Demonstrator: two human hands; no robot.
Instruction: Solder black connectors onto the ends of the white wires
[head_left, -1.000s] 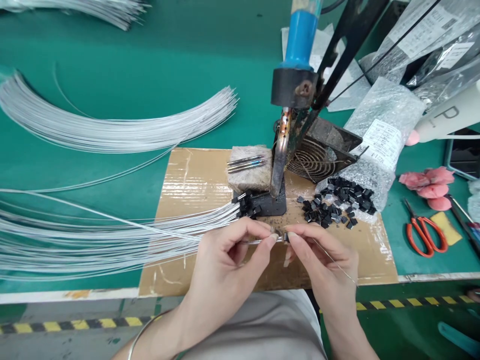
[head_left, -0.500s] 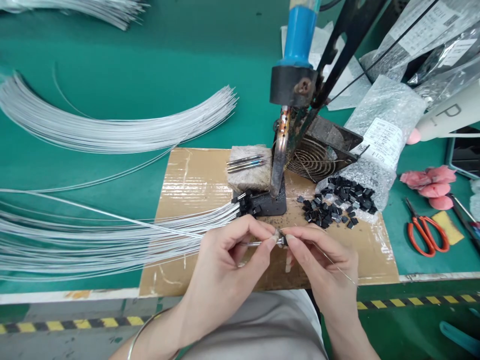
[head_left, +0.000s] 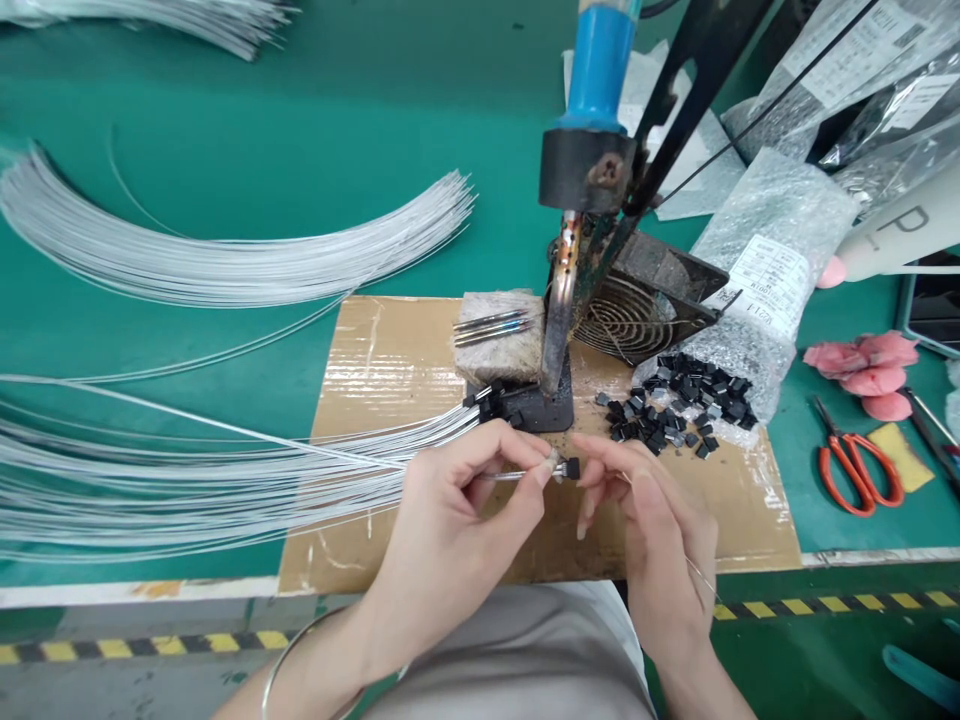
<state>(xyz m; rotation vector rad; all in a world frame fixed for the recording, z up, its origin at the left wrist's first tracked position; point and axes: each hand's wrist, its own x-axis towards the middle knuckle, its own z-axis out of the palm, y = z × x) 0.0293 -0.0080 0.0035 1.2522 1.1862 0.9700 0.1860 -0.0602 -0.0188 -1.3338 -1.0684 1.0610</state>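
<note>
My left hand (head_left: 472, 510) pinches a thin white cable (head_left: 504, 476) close to its end, between thumb and forefinger. A small black connector (head_left: 572, 468) sits at that end and sticks out to the right of the fingertips. Just right of the connector, apart from it, my right hand (head_left: 656, 525) is half curled around a thin silvery solder wire (head_left: 701, 577), which trails below the palm. Above both hands a soldering iron (head_left: 559, 310) with a blue handle points down from its stand. Finished-looking white cables (head_left: 420, 450) with black ends lie left of the iron's base.
Loose black connectors (head_left: 652, 425) are heaped on the cardboard (head_left: 375, 350), beside a bubble-wrap bag (head_left: 772, 240). A small fan (head_left: 630, 310) stands behind the iron. Spare tips (head_left: 491, 328) rest on a pale block. Orange-handled scissors (head_left: 859, 470) lie right; a white wire bundle (head_left: 247, 265) lies left.
My right hand has let go of the black connector and drawn back to the right, its fingers loosening. My left hand keeps its pinch on the cable, nearly in place.
</note>
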